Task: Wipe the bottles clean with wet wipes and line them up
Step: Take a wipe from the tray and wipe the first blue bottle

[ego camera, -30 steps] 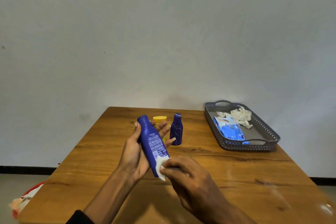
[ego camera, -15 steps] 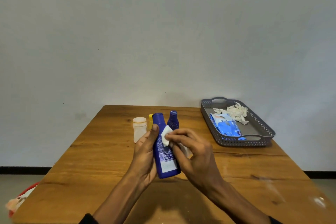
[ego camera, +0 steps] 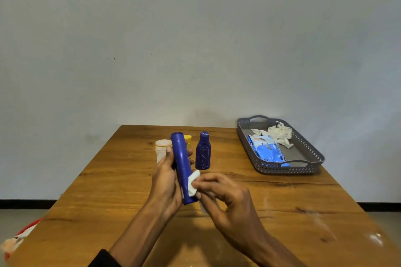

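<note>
left hand (ego camera: pixel 166 176) grips the tall blue bottle (ego camera: pixel 181 167) above the bench (ego camera: pixel 112 182); right hand (ego camera: pixel 225 199) pinches a wet wipe (ego camera: pixel 193 182) against it, partly hiding white bottle (ego camera: pixel 161 149), yellow bottle (ego camera: pixel 188 140); small blue bottle (ego camera: pixel 203 151) just beyond.

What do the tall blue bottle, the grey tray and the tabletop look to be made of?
Tall blue bottle: likely plastic, smooth with a slight sheen along its side. Grey tray: probably moulded plastic, matte, with perforated walls and cut-out handles. Tabletop: wood or wood veneer, with visible grain, knots and a satin finish.
</note>
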